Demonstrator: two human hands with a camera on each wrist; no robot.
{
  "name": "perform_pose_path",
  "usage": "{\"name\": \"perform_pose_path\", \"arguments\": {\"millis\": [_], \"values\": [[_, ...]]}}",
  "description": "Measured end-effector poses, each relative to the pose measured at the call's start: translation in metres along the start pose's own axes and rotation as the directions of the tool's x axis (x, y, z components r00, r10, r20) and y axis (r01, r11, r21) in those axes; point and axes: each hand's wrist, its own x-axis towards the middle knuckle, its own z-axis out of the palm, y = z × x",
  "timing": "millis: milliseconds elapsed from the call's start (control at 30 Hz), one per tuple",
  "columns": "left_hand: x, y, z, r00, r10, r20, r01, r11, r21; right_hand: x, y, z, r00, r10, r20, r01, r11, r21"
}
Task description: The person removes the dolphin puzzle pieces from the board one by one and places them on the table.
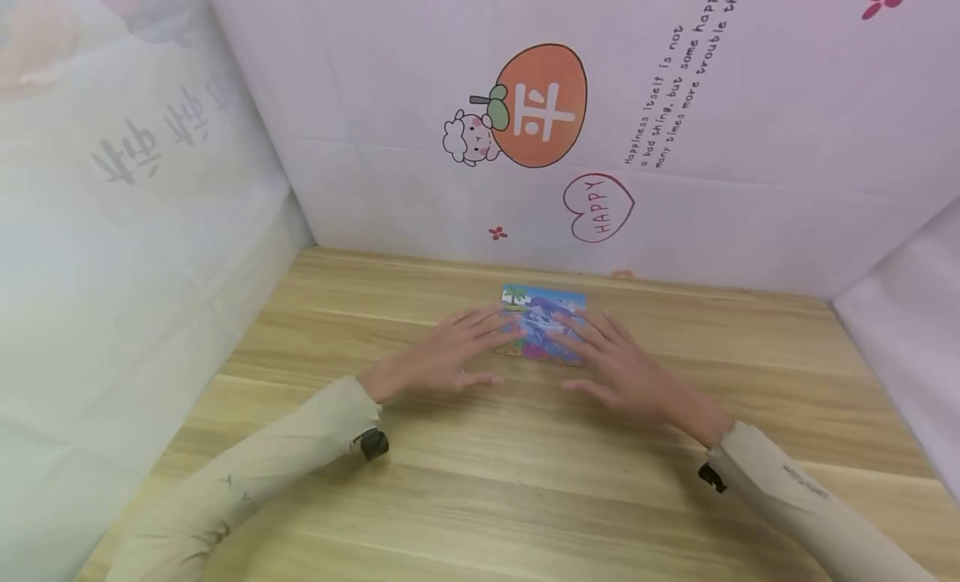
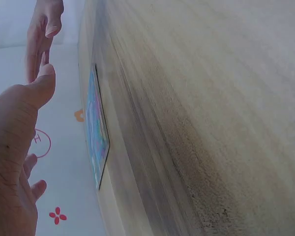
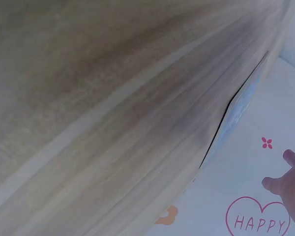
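A thin rectangular board [image 1: 538,322] with a bright blue cartoon picture lies flat on the wooden table, towards the back. My left hand [image 1: 456,353] hovers at its left side, fingers stretched over that edge. From the right, my right hand [image 1: 626,365] reaches over the board with fingers spread. Both hands cover parts of the picture in the head view. In the left wrist view, the board [image 2: 95,128] appears edge-on below the left hand [image 2: 12,130], with a gap between them. The right wrist view has the right hand [image 3: 292,184] raised above the board [image 3: 231,118]; neither hand holds anything.
The wood-grain table [image 1: 510,490] spreads out around the board. Behind it hangs a white printed cloth [image 1: 420,207] with an orange fruit drawing and a "HAPPY" heart. Pale cloth [image 1: 150,257] also closes off the left side, and more [image 1: 911,315] the right.
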Motion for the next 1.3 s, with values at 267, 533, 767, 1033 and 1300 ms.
{"name": "perform_pose_path", "arguments": {"millis": [267,533,767,1033,1300], "values": [[0.004,-0.01,0.002,0.997,-0.079,-0.006,0.079,0.994,-0.077,0.008,0.009,0.003,0.999,0.033,-0.007,-0.033,0.999,0.009],[0.01,-0.019,0.006,0.992,-0.123,-0.042,0.117,0.984,-0.132,0.015,0.015,0.006,0.998,0.067,0.007,-0.067,0.998,0.011],[0.018,-0.025,0.014,0.964,-0.256,-0.071,0.231,0.94,-0.252,0.022,0.022,0.01,0.993,0.108,0.038,-0.11,0.993,0.038],[0.019,-0.028,0.021,0.938,-0.343,-0.047,0.311,0.895,-0.32,0.028,0.028,0.018,0.989,0.131,0.075,-0.137,0.987,0.08],[0.032,-0.034,0.025,0.879,-0.469,-0.084,0.346,0.749,-0.565,0.034,0.039,0.022,0.982,0.165,0.094,-0.174,0.981,0.088]]}}
